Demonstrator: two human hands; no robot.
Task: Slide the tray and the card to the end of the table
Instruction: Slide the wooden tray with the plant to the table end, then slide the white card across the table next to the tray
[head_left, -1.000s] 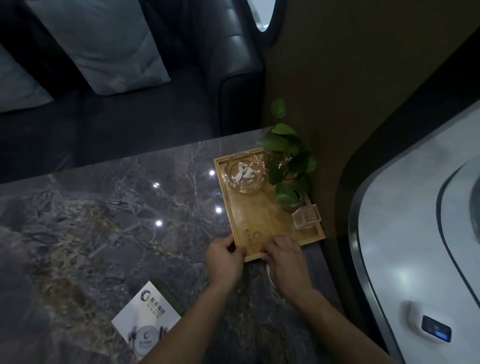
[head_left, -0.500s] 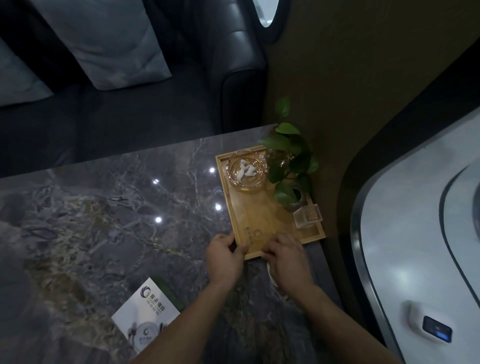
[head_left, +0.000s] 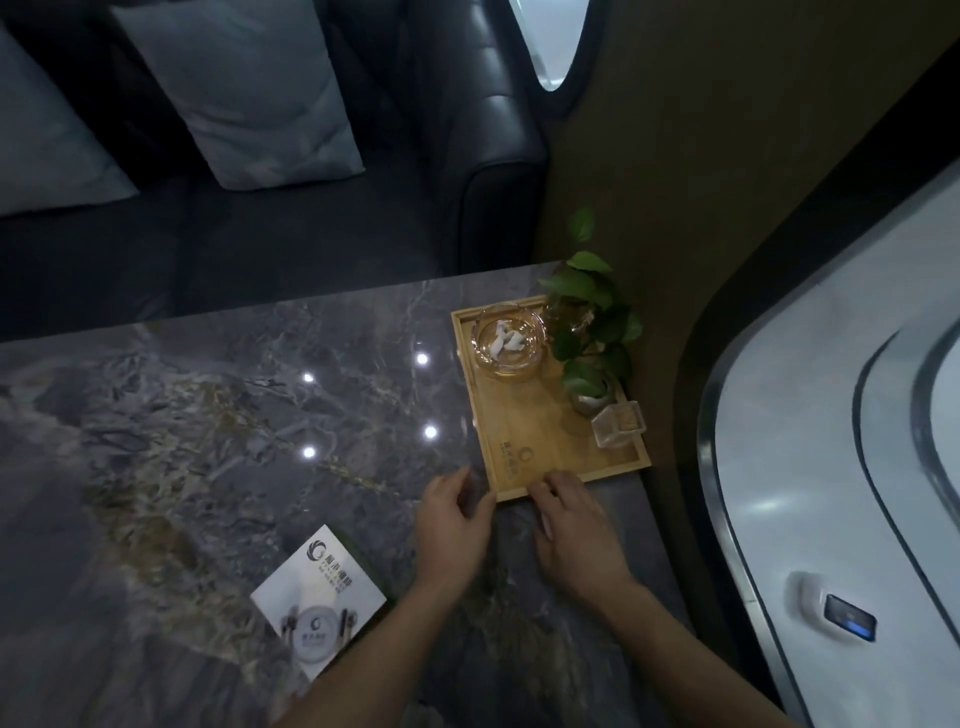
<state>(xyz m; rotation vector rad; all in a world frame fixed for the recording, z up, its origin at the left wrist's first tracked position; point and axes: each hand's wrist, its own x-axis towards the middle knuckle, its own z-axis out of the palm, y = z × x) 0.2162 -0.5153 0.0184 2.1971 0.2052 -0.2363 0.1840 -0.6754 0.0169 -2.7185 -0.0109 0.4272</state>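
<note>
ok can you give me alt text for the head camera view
Two bare hands, left hand and right hand, rest at the near edge of a rectangular wooden tray at the far right corner of a dark grey marble table. The tray carries a round glass ashtray, a small green potted plant and a clear square container; a white printed card lies nearer the person.
</note>
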